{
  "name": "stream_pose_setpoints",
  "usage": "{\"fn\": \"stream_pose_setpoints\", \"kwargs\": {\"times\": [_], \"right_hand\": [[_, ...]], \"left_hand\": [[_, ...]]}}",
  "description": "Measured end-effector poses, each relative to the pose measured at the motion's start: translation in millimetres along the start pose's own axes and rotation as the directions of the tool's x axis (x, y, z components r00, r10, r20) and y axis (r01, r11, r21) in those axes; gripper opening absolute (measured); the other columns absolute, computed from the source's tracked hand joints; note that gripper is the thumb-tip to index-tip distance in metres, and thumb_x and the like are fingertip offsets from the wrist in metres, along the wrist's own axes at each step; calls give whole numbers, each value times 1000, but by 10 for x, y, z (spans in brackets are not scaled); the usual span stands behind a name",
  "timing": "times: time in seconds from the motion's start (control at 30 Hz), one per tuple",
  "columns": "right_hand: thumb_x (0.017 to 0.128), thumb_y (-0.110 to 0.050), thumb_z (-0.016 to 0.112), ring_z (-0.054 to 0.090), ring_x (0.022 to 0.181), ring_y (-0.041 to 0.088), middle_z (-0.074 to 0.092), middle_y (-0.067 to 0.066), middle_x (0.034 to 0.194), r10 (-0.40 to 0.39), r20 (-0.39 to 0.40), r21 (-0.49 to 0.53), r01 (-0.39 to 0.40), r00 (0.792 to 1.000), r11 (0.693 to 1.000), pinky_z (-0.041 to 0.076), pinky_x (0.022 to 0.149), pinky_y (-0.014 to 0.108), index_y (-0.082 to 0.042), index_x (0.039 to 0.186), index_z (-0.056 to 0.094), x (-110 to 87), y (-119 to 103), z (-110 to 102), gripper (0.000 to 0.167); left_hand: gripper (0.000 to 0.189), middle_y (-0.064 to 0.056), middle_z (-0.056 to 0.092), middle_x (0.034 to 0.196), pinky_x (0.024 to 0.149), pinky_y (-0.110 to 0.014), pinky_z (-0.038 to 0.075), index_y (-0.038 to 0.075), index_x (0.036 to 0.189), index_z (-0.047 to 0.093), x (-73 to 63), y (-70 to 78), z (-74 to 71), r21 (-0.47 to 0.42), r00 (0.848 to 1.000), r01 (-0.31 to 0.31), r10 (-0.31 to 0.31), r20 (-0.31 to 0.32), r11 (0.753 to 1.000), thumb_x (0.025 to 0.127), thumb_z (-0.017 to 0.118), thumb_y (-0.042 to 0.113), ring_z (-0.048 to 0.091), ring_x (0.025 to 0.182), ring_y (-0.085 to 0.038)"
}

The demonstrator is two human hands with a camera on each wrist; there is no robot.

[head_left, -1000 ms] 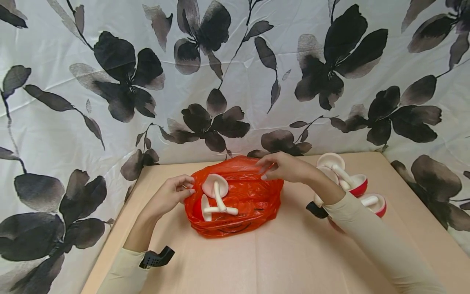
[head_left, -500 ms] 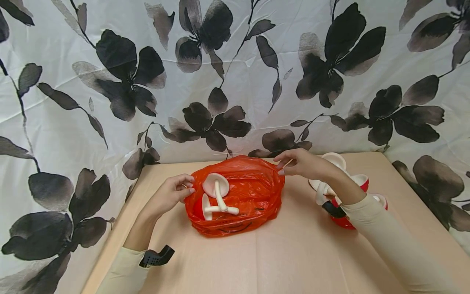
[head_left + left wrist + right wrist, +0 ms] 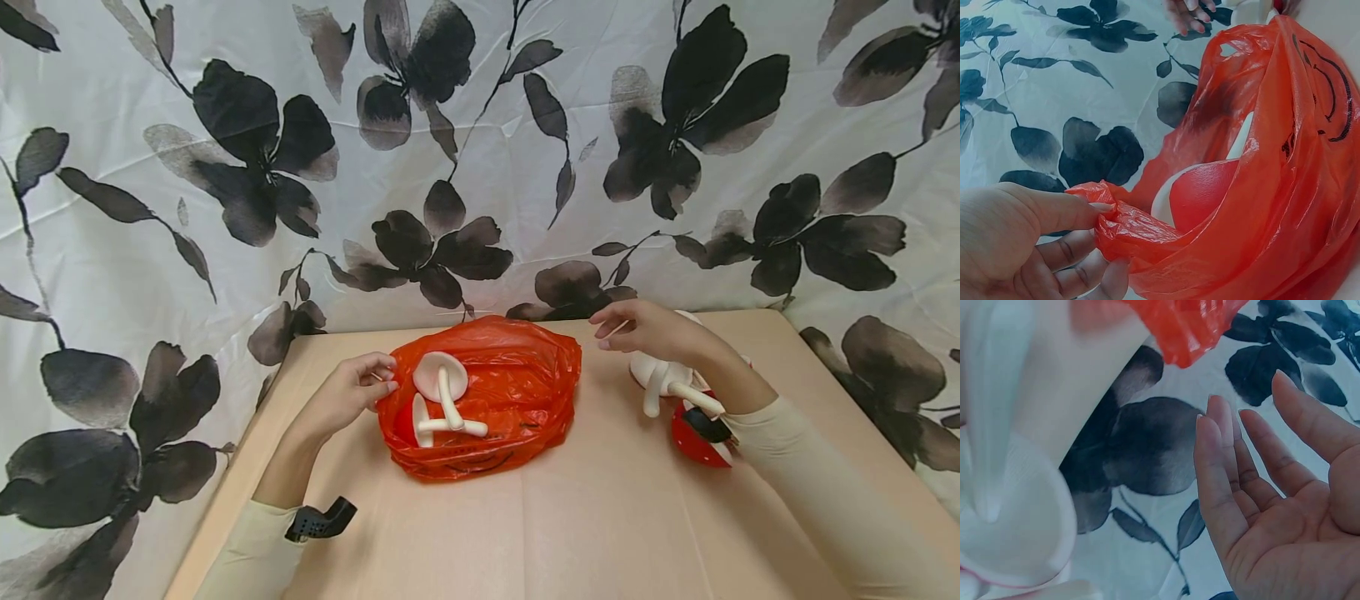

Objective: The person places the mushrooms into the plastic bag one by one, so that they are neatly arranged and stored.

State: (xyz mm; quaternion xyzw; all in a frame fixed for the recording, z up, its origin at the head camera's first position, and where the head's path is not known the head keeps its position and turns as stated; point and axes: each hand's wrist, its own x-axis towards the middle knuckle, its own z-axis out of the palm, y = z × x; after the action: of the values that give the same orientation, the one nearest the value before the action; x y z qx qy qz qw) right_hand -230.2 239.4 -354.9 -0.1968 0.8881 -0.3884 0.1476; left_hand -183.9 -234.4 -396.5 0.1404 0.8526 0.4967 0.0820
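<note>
A crinkled red plastic bag sits in the middle of the table with its mouth facing up. My left hand pinches the bag's left edge between thumb and fingers, as the left wrist view shows up close. Inside, toward the left, lie mushroom-shaped pieces with white stems, one a pale-bottomed mushroom; a red cap shows in the left wrist view. My right hand hovers right of the bag, holding nothing, its fingers relaxed and palm bare in the right wrist view.
Several more mushrooms, among them a red-capped one, cluster on the table's right side beneath my right forearm, which partly hides them. A white patterned cloth with dark flowers hangs behind the wooden table.
My right hand has left the bag's right side and moved right, over toward the loose mushrooms. The left hand stays on the bag's edge, and the bag barely shifts.
</note>
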Motion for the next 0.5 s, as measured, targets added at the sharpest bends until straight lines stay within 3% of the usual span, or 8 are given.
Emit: {"fn": "stream_pose_setpoints", "kwargs": {"times": [0.5], "right_hand": [[99,-7,63,67,108,30,65,25,122,63,13,88,-64,998,994,57,94,46,7,137,53,-89,298,-206,42]], "left_hand": [[23,-21,64,103,67,-33,61,-4,119,60,-49,-25,-50,-20,1000,27,-27,-3,999,96,62,-1,65,83,-29]]}}
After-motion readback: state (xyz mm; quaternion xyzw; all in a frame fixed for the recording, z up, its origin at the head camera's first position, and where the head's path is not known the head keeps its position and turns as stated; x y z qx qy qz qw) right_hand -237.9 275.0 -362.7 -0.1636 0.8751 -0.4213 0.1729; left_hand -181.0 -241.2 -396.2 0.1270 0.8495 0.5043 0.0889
